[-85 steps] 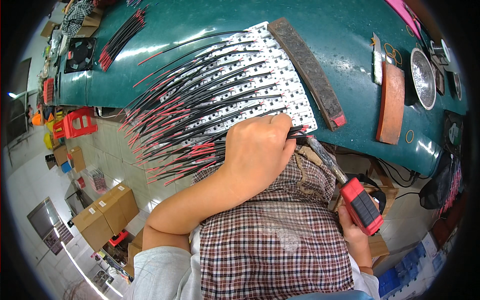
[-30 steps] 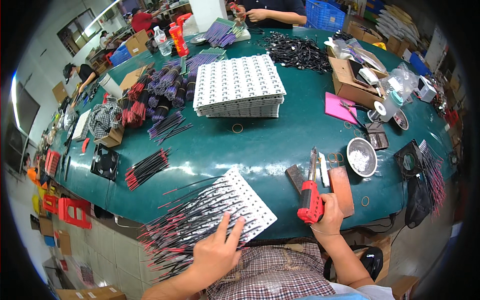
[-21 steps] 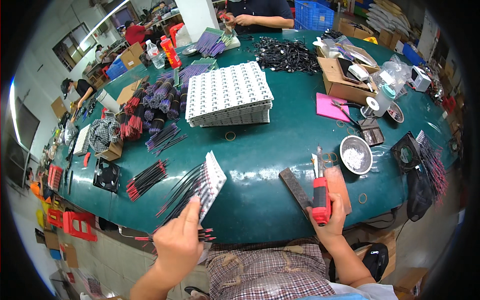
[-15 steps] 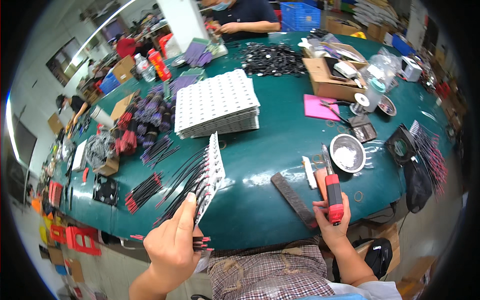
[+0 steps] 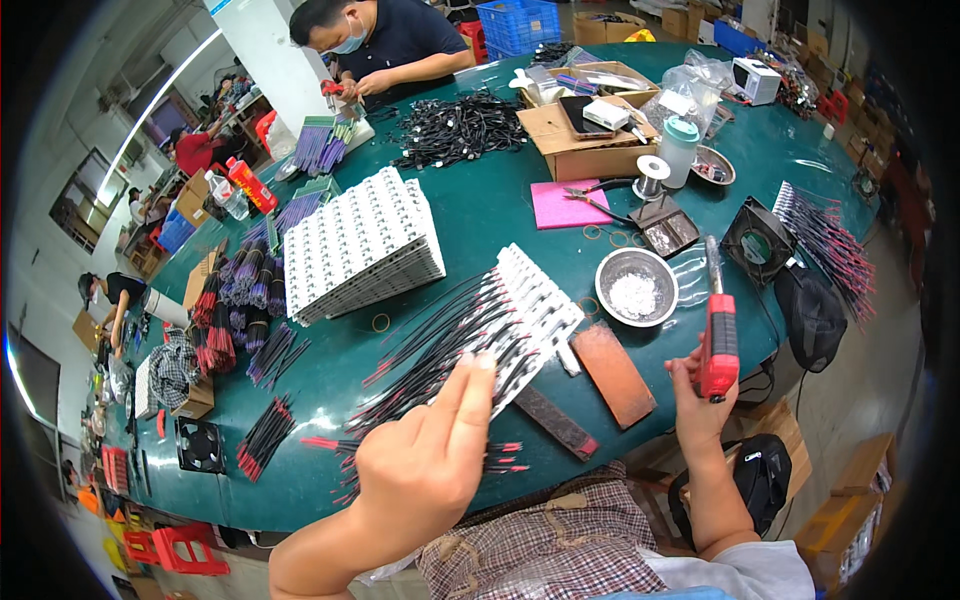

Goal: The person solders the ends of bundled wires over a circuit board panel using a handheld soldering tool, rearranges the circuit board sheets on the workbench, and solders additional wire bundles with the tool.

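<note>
My left hand (image 5: 425, 455) pinches the near edge of a white perforated board (image 5: 540, 305), which is tilted above the table. Rows of black wires (image 5: 430, 345) with red ends lie across that board, and their near ends hang beside my hand. On the right, my right hand (image 5: 702, 410) is wrapped round a red-and-black soldering gun (image 5: 721, 350), its metal tip pointing away from me. The tip touches nothing. Between the hands, a reddish-brown block (image 5: 613, 375) and a dark bar (image 5: 560, 425) lie on the table, the bar partly hidden by the board.
A metal bowl (image 5: 637, 260) with whitish contents stands beyond the block. Stacked white boards (image 5: 360, 245) sit left of centre. Farther back are a pink pad (image 5: 560, 205), pliers (image 5: 600, 187), a solder spool (image 5: 651, 177) and a cardboard box (image 5: 590, 160). A co-worker (image 5: 385, 50) works across the green table (image 5: 500, 200).
My left hand has carried the board and wires to the right and turned its face more into view. My right hand has moved slightly right and up with the soldering gun. The view has shifted.
</note>
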The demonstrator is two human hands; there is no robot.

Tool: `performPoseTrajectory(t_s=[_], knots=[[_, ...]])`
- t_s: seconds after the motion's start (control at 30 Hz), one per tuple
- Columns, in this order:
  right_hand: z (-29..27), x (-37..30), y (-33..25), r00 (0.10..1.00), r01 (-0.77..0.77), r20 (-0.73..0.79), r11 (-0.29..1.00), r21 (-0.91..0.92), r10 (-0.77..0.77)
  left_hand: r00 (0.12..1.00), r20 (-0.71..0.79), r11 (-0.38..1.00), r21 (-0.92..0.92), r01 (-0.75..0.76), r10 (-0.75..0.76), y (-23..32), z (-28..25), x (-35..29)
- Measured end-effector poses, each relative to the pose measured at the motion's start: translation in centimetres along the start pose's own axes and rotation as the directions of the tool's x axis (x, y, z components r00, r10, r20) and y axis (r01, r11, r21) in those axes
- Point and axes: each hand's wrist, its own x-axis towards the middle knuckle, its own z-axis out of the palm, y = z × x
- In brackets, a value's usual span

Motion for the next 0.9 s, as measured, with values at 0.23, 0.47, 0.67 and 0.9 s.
performPoseTrajectory(t_s=[0.23, 0.47, 0.67, 0.9], knots=[[-1.1, 1.3, 0.4, 0.998, -0.033, -0.058, 0.999, -0.030, 0.032, 0.987, -0.062, 0.984, 0.105, -0.143, 0.150, 2.0, 4.2, 5.5], [-0.6, 5.2, 0.6, 0.944, 0.288, 0.044, 0.749, -0.597, -0.328, 0.958, -0.100, 0.949, 0.195, -0.247, 0.269, 2.8, 12.5, 11.0], [1.8, 8.7, 3.3, 0.958, 0.212, 0.014, 0.679, -0.703, -0.285, 0.939, -0.114, 0.925, 0.246, -0.289, 0.324, 1.3, 20.2, 13.4], [2.5, 10.4, 4.4, 0.983, 0.131, 0.003, 0.694, -0.707, -0.183, 0.931, -0.068, 0.916, 0.218, -0.337, 0.359, -0.5, 25.0, 13.9]])
